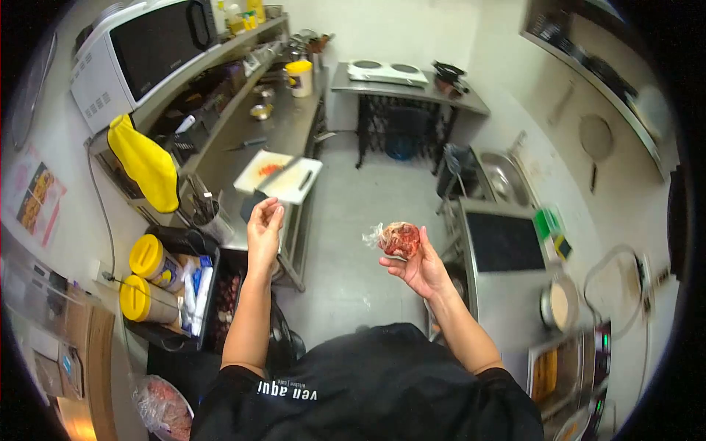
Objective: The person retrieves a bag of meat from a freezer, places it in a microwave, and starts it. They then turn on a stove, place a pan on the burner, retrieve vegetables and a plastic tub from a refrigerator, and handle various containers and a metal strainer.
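"So, where's the red bundle?"

"Up above the floor, grasped in the right hand, fingers beneath and thumb along its right side. Clear plastic wraps it, a loose tail sticking out leftward."

"And the left hand?"

"Raised, well apart from the bundle, fingers half curled and thumb close to them. I cannot tell whether the fingertips meet or pinch anything."

"What's just beyond that hand?"

"A white cutting board on the steel counter, with chopped red pieces and a knife lying across it."

"Farther out?"

"To the left, 2 yellow-lidded tubs in a black crate; by the far wall, a hot plate with 2 burners; to the right, a sink."
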`<state>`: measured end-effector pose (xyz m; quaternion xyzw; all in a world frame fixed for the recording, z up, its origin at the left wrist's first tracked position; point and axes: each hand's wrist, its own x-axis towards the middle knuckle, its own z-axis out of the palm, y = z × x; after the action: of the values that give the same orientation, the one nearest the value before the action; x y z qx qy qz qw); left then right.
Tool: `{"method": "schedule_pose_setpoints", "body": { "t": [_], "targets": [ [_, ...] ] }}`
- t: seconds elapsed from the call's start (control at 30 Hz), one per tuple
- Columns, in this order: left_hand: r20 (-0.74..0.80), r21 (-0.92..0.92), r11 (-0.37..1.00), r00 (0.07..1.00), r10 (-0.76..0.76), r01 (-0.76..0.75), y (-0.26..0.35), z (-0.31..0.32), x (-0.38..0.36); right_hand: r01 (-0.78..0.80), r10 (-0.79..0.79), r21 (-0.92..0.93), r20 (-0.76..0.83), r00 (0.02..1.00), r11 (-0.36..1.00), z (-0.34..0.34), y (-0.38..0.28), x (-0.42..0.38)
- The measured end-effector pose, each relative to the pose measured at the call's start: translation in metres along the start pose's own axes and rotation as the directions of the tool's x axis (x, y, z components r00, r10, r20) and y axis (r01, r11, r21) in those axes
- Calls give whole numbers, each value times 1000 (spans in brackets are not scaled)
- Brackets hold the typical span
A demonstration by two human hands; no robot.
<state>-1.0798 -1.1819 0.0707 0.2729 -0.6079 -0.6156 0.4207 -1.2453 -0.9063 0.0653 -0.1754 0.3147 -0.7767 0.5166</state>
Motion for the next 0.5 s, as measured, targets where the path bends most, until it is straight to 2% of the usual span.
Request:
{"method": "schedule_pose_setpoints", "body": {
  "t": [0.1, 0.2, 0.27, 0.3, 0.33, 0.4, 0.47, 0.5],
  "targets": [
    [-129, 139, 979, 978, 164, -146, 13, 5, 91, -96, 102, -62, 93, 990, 993, -12, -39, 121],
    [-158, 264, 913, 920, 359, -311, 34, -4, 172, -174, 190, -99, 182, 965, 980, 0, -74, 223],
    [-219, 391, 860, 874, 434, -329, 61, -5, 221, -153, 187, -153, 238, 953, 976, 11, -96, 290],
    [-228, 419, 821, 830, 509, -388, 68, -8, 254, -161, 202, -151, 314, 928, 975, 9, -106, 324],
    [-227, 446, 777, 784, 578, -445, 74, -11, 286, -168, 208, -148, 325, 923, 975, 4, -113, 351],
    [-209, 563, 646, 668, 714, -515, 90, -13, 354, -137, 222, -201, 504, 835, 970, -4, -128, 403],
    [-239, 578, 588, 572, 785, -565, 106, -8, 424, -185, 256, -184, 517, 817, 965, -16, -141, 453],
    [-211, 716, 507, 543, 813, -480, 115, -11, 460, -202, 301, -243, 496, 814, 949, -22, -150, 477]
  ]
}}
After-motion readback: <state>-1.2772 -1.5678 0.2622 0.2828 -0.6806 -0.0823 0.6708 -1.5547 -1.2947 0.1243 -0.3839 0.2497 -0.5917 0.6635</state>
